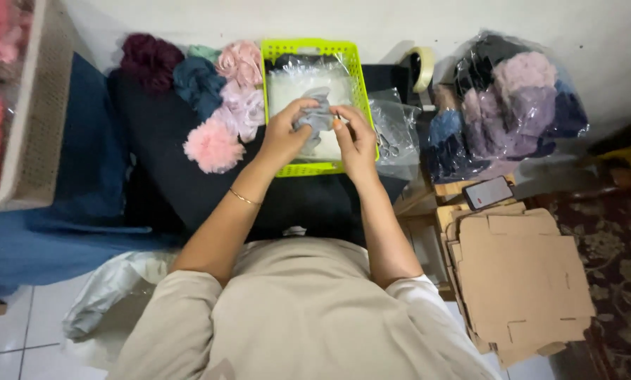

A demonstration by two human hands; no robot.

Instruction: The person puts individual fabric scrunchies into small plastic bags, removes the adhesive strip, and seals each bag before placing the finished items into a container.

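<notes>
Far left: we see a pale woven bin [37, 105] with pink fluffy stuff showing at its side.
Loose pile: on the dark cloth [175, 162] lie scrunchies [220, 98] in maroon, teal and pink, none bagged, just left of the basket.
Left hand [287, 134]: closed on the grey scrunchie [314, 116], pinching its left side.
Grey scrunchie: held over the green basket [315, 49], between both hands and above the clear bags inside it.
Right hand [354, 137]: fingers closed on the scrunchie's right side, close beside the left hand.
Progress: we judge this piece is mid-handling; the loose pile looks yet to be done.
Right: a clear bag of scrunchies [513, 98], a phone [488, 191] and flat cardboard boxes [520, 281], unfolded.
</notes>
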